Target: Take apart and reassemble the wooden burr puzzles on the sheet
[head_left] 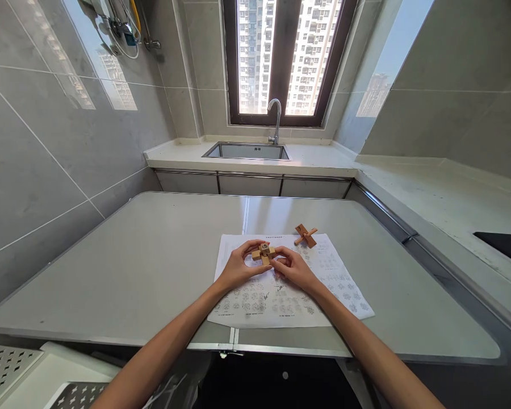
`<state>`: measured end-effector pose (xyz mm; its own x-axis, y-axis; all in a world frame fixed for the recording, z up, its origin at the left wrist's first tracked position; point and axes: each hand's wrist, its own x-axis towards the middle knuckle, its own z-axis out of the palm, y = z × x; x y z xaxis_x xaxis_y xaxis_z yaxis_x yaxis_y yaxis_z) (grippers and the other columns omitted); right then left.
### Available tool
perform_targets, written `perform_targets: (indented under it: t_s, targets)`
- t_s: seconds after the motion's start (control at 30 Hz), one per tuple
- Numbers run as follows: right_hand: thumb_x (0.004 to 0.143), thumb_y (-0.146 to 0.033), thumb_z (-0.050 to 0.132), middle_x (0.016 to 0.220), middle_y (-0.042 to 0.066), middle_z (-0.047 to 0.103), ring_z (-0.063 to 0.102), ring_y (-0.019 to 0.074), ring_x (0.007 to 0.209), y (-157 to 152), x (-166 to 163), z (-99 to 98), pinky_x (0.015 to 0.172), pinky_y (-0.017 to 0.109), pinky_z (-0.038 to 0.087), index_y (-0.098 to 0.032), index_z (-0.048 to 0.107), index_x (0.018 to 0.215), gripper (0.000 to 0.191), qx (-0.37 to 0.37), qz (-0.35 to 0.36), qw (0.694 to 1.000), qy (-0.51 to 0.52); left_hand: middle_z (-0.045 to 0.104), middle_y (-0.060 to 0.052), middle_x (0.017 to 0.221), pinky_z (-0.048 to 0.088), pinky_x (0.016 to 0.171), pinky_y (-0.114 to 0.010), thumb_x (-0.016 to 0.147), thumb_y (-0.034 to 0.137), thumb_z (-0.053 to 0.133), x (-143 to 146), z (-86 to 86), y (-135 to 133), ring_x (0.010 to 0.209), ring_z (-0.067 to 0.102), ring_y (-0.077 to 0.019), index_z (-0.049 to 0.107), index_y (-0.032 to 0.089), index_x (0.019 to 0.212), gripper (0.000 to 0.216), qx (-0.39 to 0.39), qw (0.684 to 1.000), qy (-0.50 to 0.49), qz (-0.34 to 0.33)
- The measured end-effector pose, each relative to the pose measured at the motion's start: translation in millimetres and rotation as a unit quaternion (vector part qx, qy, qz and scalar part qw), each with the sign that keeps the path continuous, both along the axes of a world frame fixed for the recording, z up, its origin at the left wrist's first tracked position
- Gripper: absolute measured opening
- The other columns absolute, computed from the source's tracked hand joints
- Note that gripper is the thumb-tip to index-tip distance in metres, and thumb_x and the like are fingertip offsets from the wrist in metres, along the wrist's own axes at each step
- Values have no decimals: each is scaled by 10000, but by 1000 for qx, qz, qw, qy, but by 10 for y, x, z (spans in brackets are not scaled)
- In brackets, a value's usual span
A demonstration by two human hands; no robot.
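Observation:
Between my two hands, above a printed sheet, is a light wooden interlocking puzzle (264,253) made of crossed blocks, with a dark mark on its top block. My left hand (243,262) grips it from the left, thumb below and fingers behind. From the right, my right hand (293,266) pinches its other side with thumb and fingertips. The printed paper sheet (255,307) lies under both hands and carries rows of small diagrams and some check marks. A second, darker wooden cross-shaped puzzle (305,235) rests at the sheet's far right edge, apart from my hands.
The paper lies on a pale folding table (145,272) with a seam down its middle. Past the far edge stands a counter with a sink (247,151) and a faucet (276,120). A white perforated plastic item (63,363) is at the lower left, below the table edge.

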<state>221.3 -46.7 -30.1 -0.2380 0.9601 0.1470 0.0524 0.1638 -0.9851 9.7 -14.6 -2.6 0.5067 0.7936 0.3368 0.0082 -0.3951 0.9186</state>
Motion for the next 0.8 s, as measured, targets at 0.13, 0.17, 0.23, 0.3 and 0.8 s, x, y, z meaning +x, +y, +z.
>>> perform_targets:
  t_s: [0.13,0.17,0.23,0.3,0.8]
  targets:
    - [947,-484,645,1004,32,690,647,123,575,17,-4,-6,495,252,438,-222,574,1234,394,2,27,998,50,693,-114,1352,502,1135,-459,758,320,891,-8,-51,22,1250,667,-283,626,221,1317,626,3,1000,25,16]
    - [951,-496,638,1015,33,688,658,128,571,19,-6,-13,484,252,438,-230,558,1266,420,0,30,998,55,698,-109,1343,512,1120,-451,753,326,892,-10,-59,24,1233,675,-280,621,223,1320,637,8,999,38,18]
    - [950,-509,645,1001,28,687,668,135,563,19,-10,-26,480,254,438,-240,555,1302,452,0,25,999,48,709,-95,1321,529,1090,-433,745,335,889,-10,-66,20,1201,688,-272,610,231,1333,659,17,997,66,21]
    - [938,-509,670,1004,31,693,666,134,572,17,-12,-31,509,265,453,-236,606,1279,442,2,18,999,28,721,-83,1293,536,1067,-419,755,340,871,-8,-62,7,1177,696,-265,596,240,1351,664,26,995,93,24]
    - [897,-559,716,876,12,669,566,138,612,45,17,-27,567,281,432,-234,722,1138,405,-8,-38,999,35,690,-87,1274,518,1049,-462,789,292,760,-43,-196,96,1184,651,-288,539,230,1336,593,134,954,229,140]
